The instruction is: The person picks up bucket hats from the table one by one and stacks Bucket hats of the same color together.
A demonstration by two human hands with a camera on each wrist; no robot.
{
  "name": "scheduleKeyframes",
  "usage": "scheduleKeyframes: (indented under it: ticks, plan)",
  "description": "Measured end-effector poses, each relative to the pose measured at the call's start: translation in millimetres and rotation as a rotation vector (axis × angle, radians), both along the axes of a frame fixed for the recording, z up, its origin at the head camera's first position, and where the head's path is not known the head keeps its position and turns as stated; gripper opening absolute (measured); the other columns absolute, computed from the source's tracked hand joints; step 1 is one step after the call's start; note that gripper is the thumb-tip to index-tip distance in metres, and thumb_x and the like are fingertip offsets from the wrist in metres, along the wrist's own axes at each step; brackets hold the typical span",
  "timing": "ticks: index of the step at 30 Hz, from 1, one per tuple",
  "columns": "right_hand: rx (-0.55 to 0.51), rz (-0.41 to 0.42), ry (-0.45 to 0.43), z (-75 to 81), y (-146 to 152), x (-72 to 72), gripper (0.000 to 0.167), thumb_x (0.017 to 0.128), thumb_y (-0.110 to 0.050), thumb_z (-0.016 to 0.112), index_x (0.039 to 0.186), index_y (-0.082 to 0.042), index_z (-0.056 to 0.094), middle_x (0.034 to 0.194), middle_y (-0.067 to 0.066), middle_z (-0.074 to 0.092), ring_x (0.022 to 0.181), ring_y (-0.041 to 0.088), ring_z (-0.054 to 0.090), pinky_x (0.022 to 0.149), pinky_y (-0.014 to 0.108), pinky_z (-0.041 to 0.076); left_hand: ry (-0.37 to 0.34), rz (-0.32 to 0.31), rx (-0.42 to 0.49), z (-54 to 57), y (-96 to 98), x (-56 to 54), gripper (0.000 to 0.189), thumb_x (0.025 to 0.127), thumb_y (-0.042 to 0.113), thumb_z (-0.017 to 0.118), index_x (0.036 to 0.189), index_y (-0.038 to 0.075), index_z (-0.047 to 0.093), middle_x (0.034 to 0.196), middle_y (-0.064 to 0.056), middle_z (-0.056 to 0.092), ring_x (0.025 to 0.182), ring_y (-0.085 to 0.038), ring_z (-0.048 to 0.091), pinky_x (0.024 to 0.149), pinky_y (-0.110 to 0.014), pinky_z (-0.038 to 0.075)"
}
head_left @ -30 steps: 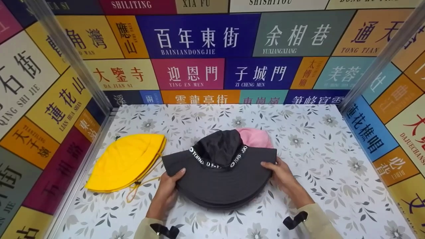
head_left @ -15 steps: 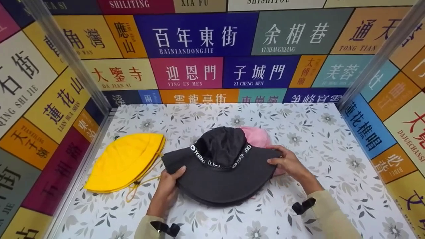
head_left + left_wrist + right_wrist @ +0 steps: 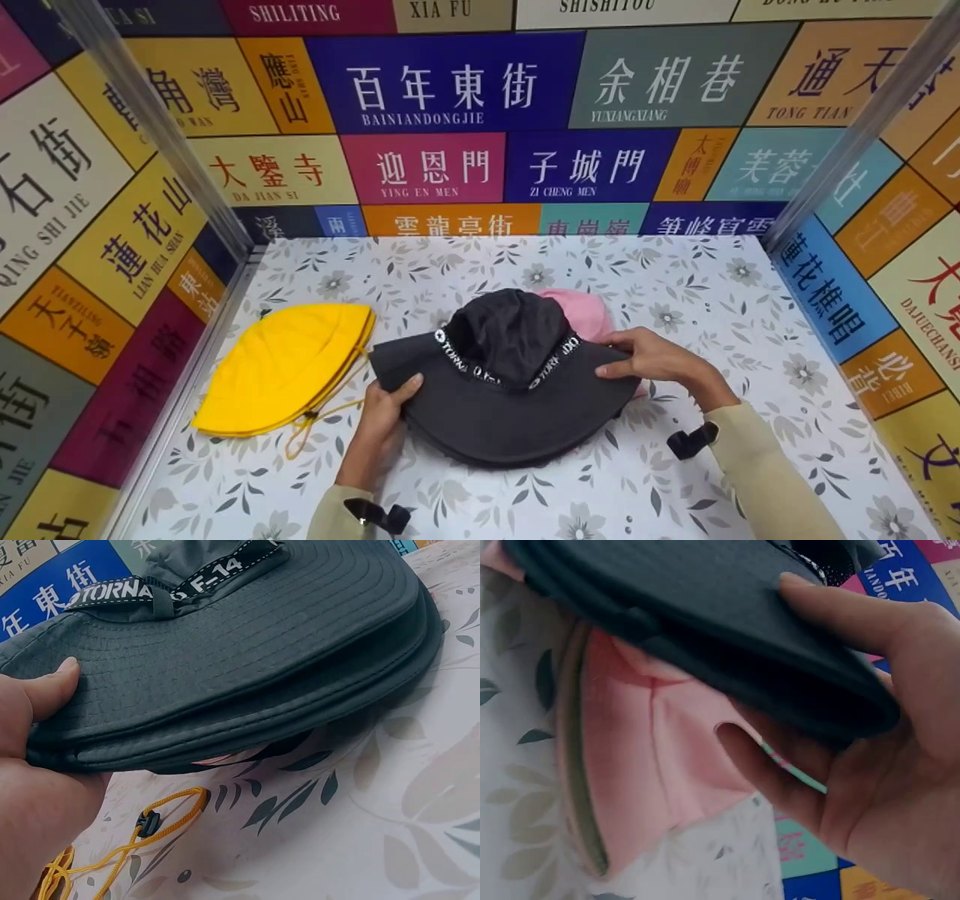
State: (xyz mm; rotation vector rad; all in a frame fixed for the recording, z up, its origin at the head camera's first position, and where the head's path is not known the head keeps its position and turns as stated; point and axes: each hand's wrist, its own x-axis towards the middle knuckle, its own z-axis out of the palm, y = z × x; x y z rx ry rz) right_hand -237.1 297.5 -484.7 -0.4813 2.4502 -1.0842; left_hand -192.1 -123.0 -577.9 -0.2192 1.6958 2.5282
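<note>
Hats in view from where I stand: three. One yellow hat (image 3: 281, 367), lying to the left, its cord (image 3: 180, 826) trailing toward the left hand (image 3: 386, 412). One pink hat (image 3: 586, 311), behind and beneath the black one, largely hidden by it. One black hat (image 3: 510, 424), mid-table, brim pinched between thumb and fingers by both left hand and right hand (image 3: 664, 360). Lettered walls (image 3: 427, 165): three.

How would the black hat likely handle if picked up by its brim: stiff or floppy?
The black hat is probably pliable: its brim folds over at the right hand. Its crown may sag, being creased, thin-looking cloth. Rolling seems unlikely, given the wide, layered brim.
</note>
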Motion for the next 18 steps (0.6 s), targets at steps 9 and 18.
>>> scheduleKeyframes:
  ticks: [9,18]
  plan:
    - [0.085,0.095,0.107,-1.3,-27,1.1,0.037,0.081,-0.03,0.081,0.105,-0.006,0.066,0.093,0.002,0.066,0.084,0.012,0.056,0.081,0.028,0.047,-0.06,0.08,-0.082,14.4,13.0,-3.6,0.051,0.09,0.012,0.073,0.133,-0.007,0.052,0.103,-0.002,0.07,0.094,-0.012,0.069,0.087,-0.026,0.056]
    - [-0.193,0.078,0.097,-21.9,-18,12.2,0.022,0.084,-0.013,0.078,0.101,-0.004,0.07,0.089,0.001,0.065,0.078,0.004,0.055,0.076,0.02,0.047,-0.109,0.136,-0.075,15.7,21.1,-8.3,0.058,0.09,0.02,0.075,0.139,-0.001,0.053,0.115,-0.008,0.07,0.097,-0.012,0.069,0.09,-0.027,0.056]
